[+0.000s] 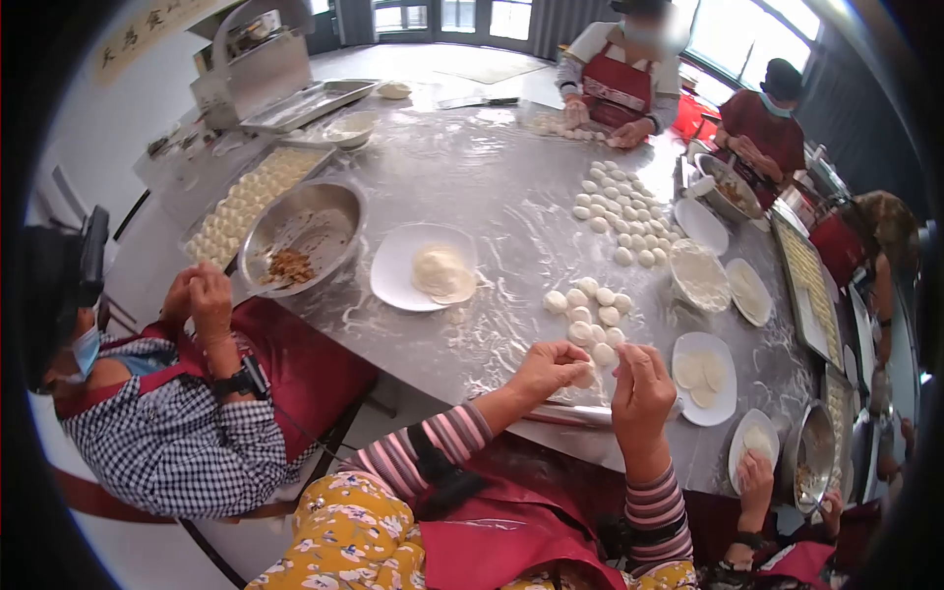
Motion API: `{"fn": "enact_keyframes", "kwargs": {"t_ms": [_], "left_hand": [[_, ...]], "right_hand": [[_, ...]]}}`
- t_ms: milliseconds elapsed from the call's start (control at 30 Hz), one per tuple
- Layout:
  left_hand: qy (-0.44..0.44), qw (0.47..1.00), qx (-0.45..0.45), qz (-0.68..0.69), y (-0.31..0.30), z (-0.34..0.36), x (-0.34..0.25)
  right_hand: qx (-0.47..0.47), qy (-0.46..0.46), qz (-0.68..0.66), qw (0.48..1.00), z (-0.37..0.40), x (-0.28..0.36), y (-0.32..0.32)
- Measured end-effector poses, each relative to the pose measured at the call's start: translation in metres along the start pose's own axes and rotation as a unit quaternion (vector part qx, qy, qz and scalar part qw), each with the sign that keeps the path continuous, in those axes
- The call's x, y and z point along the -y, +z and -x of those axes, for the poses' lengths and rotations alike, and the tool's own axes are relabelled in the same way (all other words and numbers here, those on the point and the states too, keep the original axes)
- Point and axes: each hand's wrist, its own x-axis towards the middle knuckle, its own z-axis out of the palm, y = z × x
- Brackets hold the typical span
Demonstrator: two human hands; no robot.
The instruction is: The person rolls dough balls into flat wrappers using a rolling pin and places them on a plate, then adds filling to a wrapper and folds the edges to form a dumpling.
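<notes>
My left hand [549,372] is closed at the table's near edge, with a small pale dough round [586,378] at its fingertips. To its right, my right hand [641,389] is raised with its fingertips pinched together; whether anything is between them I cannot make out. A rolling pin [568,415] lies below both hands along the edge, its right end partly behind my right hand. Just beyond my fingers sits a cluster of small dough rounds [580,315]. A white plate [726,379] with flat wrappers [700,372] stands right of my right hand.
On the left are a white plate [389,265] of stacked wrappers, a steel bowl [351,211] with filling, and a tray of dumplings [246,197]. A seated person [187,423] works there. More dough pieces [629,211] and a flour bowl [700,275] lie right; co-workers [618,84] sit around.
</notes>
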Motion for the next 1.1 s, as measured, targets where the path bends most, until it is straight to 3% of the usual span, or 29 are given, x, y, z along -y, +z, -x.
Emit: {"fn": "enact_keyframes", "kwargs": {"t_ms": [67, 200, 333, 400, 467, 533, 600, 667, 833, 967, 1000, 1033, 1067, 1100], "left_hand": [[-0.004, 1.0, -0.005, -0.023, 0.003, 0.001, -0.005], [-0.025, 0.999, -0.019, -0.039, -0.002, 0.005, -0.007], [-0.075, 0.997, -0.021, 0.016, -0.006, 0.004, -0.008], [-0.094, 0.995, -0.01, 0.041, -0.008, 0.002, -0.008], [-0.095, 0.995, -0.002, 0.026, -0.007, 0.001, -0.007], [-0.099, 0.993, -0.008, 0.06, -0.008, 0.002, -0.005], [-0.107, 0.992, -0.001, 0.066, -0.01, 0.001, -0.004], [-0.091, 0.992, 0.008, 0.085, -0.012, 0.001, -0.001], [-0.099, 0.991, -0.003, 0.093, -0.007, 0.004, -0.007], [-0.033, 0.992, 0.002, -0.12, -0.001, 0.0, -0.005], [0.022, 0.986, 0.015, -0.167, -0.003, -0.004, 0.003], [0.073, 0.975, 0.018, -0.207, -0.004, -0.008, 0.015], [0.221, 0.935, 0.008, -0.277, -0.005, -0.013, 0.029], [0.211, 0.926, 0.02, -0.313, 0.0, -0.01, 0.026]], "right_hand": [[-0.003, 0.087, -0.007, 0.996, 0.0, -0.008, -0.015], [-0.106, 0.022, 0.088, 0.99, -0.001, -0.027, -0.038], [-0.158, 0.042, 0.196, 0.967, 0.005, -0.054, -0.058], [-0.186, 0.097, 0.175, 0.962, 0.002, -0.06, -0.064], [-0.208, 0.292, 0.038, 0.933, -0.006, -0.058, -0.073], [-0.187, 0.338, -0.022, 0.922, -0.022, -0.038, -0.066], [-0.087, 0.02, 0.013, 0.996, -0.037, -0.03, -0.047], [0.027, 0.038, -0.116, 0.992, -0.04, -0.004, -0.029], [-0.028, 0.064, -0.042, 0.997, -0.016, -0.022, -0.03], [-0.087, 0.06, 0.081, 0.991, 0.021, -0.043, -0.04], [-0.108, 0.061, 0.106, 0.987, 0.029, -0.047, -0.038], [-0.096, 0.085, 0.087, 0.988, 0.039, -0.051, -0.037], [-0.064, 0.161, 0.044, 0.984, 0.053, -0.06, -0.035], [-0.065, 0.225, -0.077, 0.969, 0.062, -0.069, -0.032]]}}
